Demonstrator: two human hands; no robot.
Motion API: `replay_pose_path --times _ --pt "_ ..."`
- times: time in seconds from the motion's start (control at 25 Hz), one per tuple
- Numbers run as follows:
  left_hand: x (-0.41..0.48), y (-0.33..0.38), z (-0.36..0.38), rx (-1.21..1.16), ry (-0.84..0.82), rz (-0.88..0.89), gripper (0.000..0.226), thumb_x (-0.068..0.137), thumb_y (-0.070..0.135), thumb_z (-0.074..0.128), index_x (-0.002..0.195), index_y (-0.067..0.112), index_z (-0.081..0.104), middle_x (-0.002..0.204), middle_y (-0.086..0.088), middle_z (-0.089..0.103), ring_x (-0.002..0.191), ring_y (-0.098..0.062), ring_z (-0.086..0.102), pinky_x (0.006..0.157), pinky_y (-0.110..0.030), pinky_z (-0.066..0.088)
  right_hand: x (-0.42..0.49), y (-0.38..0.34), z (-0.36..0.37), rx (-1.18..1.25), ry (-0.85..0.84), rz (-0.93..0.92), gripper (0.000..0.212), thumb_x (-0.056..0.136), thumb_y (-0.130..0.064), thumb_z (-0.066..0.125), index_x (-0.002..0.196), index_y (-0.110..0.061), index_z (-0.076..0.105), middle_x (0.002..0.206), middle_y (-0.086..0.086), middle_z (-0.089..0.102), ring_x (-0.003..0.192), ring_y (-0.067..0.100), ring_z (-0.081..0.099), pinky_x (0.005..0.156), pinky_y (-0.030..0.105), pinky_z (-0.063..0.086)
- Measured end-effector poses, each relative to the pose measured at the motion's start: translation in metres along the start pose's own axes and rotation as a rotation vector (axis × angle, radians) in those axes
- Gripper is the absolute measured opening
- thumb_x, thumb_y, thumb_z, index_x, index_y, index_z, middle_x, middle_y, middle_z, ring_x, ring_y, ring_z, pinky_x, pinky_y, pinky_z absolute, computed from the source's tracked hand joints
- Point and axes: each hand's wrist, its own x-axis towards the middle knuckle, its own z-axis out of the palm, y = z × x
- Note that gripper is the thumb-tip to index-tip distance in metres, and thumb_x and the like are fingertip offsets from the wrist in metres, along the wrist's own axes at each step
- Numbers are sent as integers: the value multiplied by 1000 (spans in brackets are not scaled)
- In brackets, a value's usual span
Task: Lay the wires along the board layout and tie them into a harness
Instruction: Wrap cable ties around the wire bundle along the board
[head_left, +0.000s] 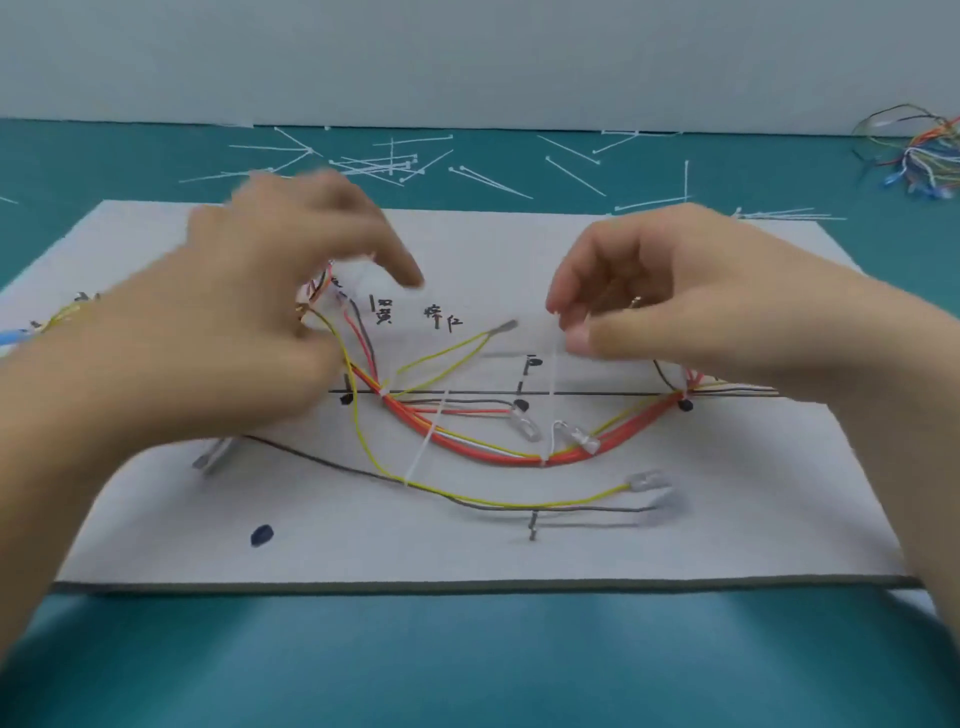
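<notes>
My right hand (701, 306), at centre right of the frame, pinches the upright tail of a white plastic cable tie (553, 395) between thumb and forefinger. The tie loops the orange and red wire bundle (488, 454), which sags across the middle of the flat white layout board (727, 519).

My left hand (249, 322), at centre left, is blurred. Its fingers curl over wire ends, but I cannot tell whether they grip any.

To cinch well, I should pull the tail straight and steadily, steady the bundle with the other hand, and stop when it is snug.

I count four ties on the bundle, two thin yellow wires (519, 501), one dark grey wire (337, 460) and four dark dots on the board. Along the top of the frame lie many loose white ties (374, 163), too scattered to count. One tangle of spare coloured wires (924, 156) sits at upper right.
</notes>
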Motion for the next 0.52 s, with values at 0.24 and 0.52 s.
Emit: replay_pose_path --times 0.24,0.52 --pt "-5 9 5 9 -243 64 40 70 39 63 106 57 66 123 38 57 126 2 37 99 -37 17 -16 -3 -13 -473 -253 118 54 53 -56 83 103 -54 62 97 -31 64 84 -5 62 71 29 52" --pt "-3 -7 11 -5 -89 83 11 74 54 69 83 52 66 105 33 62 110 -5 48 94 -42 24 -16 -1 -11 -523 -130 114 12 88 -37 74 94 -44 67 77 -18 70 68 2 60 62 37 54"
